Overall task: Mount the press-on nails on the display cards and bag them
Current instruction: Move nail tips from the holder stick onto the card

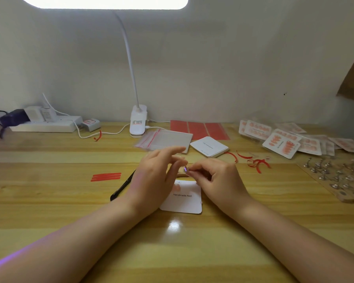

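Observation:
A white display card printed "Handmade Nail" lies on the wooden table in front of me, with a pink press-on nail stuck near its top left corner. My left hand and my right hand meet just above the card's far edge. My right hand pinches a small shiny nail piece at its fingertips. My left thumb and a finger touch the same piece, while the left index finger points up and away. The piece is too small to make out further.
A stack of clear zip bags and a stack of blank cards lie behind my hands. Finished bagged cards pile at the right, with a board of metal nail stands nearer. Red tape strips, a black pen and a lamp base sit left and centre.

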The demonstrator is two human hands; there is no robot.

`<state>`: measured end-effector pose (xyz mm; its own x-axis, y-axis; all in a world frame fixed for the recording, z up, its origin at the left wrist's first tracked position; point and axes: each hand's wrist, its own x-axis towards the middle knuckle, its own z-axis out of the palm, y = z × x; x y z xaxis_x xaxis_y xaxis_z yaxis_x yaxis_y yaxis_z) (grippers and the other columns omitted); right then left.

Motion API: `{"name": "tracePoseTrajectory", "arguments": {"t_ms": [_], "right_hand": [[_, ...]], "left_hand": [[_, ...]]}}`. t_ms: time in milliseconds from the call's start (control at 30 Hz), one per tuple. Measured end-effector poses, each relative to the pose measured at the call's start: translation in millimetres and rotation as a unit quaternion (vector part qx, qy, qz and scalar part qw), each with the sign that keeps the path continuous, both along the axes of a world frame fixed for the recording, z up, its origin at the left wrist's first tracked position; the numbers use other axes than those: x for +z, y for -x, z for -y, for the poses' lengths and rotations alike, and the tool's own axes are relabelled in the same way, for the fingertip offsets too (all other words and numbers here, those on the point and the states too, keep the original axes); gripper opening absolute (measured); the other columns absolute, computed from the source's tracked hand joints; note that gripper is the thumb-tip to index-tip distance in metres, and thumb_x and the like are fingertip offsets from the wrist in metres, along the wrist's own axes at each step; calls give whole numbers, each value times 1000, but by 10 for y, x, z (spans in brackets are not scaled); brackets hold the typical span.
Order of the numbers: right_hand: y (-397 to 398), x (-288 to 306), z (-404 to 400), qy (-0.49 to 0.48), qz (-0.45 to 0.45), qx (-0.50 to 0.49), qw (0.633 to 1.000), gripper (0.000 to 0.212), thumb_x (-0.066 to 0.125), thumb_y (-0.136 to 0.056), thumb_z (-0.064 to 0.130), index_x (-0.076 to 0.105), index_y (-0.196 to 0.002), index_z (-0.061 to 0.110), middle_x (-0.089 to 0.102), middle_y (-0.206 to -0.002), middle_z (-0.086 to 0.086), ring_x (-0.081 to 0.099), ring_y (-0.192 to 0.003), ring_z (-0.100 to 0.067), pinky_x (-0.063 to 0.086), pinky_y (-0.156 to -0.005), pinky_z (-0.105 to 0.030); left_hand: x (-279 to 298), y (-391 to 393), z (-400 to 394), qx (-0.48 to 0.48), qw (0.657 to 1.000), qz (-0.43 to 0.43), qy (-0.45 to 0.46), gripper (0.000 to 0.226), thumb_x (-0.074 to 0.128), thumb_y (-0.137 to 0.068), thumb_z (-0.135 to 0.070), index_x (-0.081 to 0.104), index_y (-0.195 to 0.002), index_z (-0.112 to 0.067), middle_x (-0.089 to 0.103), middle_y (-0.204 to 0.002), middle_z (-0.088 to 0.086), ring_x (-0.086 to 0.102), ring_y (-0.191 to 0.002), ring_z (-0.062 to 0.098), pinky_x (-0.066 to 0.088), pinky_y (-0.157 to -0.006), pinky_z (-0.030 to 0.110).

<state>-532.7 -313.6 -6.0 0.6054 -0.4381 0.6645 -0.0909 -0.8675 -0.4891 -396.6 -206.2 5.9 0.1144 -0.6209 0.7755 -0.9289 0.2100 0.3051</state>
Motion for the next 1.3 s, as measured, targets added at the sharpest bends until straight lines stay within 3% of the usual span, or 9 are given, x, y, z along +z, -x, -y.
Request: {"name": "tracePoseTrajectory", "arguments": {"t_ms": [233, 367, 467, 600, 733, 833, 1000, 1100, 1300], "right_hand": [[-15, -21, 28, -68, 10, -21, 997, 3, 74, -84, 13, 76, -84, 15, 68, -67, 11, 60, -62, -5, 40, -57, -9], [-39, 11, 69, -107, 2, -54, 993, 6, 74, -82, 21, 73, -76, 22, 68, -65, 12, 62, -61, -6, 51, -57, -25], [-50, 22, 114, -101, -30, -81, 991, 8, 75, -81, 28, 74, -73, 26, 65, -60, 13, 60, -59, -6, 51, -58, -29], [-62, -11, 167, -83, -77, -114, 987, 10, 74, -83, 32, 79, -85, 23, 61, -59, 17, 54, -57, -4, 42, -56, -24], [-55, 0, 181, -80, -121, -108, 983, 18, 71, -87, 34, 78, -95, 20, 75, -83, 8, 64, -75, -10, 51, -69, -30], [-56, 13, 148, -70, -137, -119, 981, 22, 71, -86, 38, 78, -90, 18, 70, -71, 5, 63, -68, -12, 52, -65, -32], [0, 54, 30, -85, -60, -110, 989, 27, 64, -82, 44, 66, -67, 22, 53, -50, 8, 51, -49, -8, 42, -51, -26], [37, 85, -59, -88, -14, -23, 996, 7, 70, -84, 27, 73, -86, 21, 56, -54, 8, 51, -52, -10, 40, -52, -21], [35, 106, -141, -44, 32, 33, 998, 25, 75, -82, 11, 71, -98, 31, 52, -60, 19, 50, -56, -5, 36, -55, -9]], "left_hand": [[-52, -45, 36, 26, 998, -54, 14, 30, 61, -92, -7, 57, -121, -6, 72, -93, -1, 68, -90, 19, 53, -82, 44], [-84, -129, 70, 58, 988, -145, -8, 32, 60, -94, -15, 52, -125, -16, 69, -95, -10, 65, -92, 4, 49, -81, 16], [-98, -179, 97, 74, 978, -194, -34, 33, 60, -94, -19, 51, -126, -19, 66, -96, -14, 62, -92, -2, 44, -77, 6], [-109, -186, 108, 79, 973, -210, -63, 37, 62, -93, -22, 49, -128, -22, 63, -98, -18, 60, -90, -5, 44, -75, 5], [-99, -172, 103, 77, 972, -207, -75, 40, 63, -92, -24, 47, -129, -23, 61, -98, -21, 60, -90, -6, 46, -74, 9], [-83, -166, 93, 71, 972, -213, -73, 41, 65, -91, -23, 48, -128, -22, 62, -99, -19, 61, -91, -2, 50, -79, 18], [-57, -139, 55, 22, 977, -208, -46, 35, 69, -88, -19, 51, -118, -23, 66, -97, -15, 64, -88, 1, 53, -80, 23], [-37, -106, 29, -17, 981, -187, -38, 27, 72, -85, -21, 58, -107, -27, 67, -89, -18, 65, -83, 2, 51, -74, 16], [15, -53, 7, -59, 970, -230, -50, 20, 70, -84, -26, 58, -94, -38, 70, -79, -16, 67, -74, 0, 50, -68, 12]]}}
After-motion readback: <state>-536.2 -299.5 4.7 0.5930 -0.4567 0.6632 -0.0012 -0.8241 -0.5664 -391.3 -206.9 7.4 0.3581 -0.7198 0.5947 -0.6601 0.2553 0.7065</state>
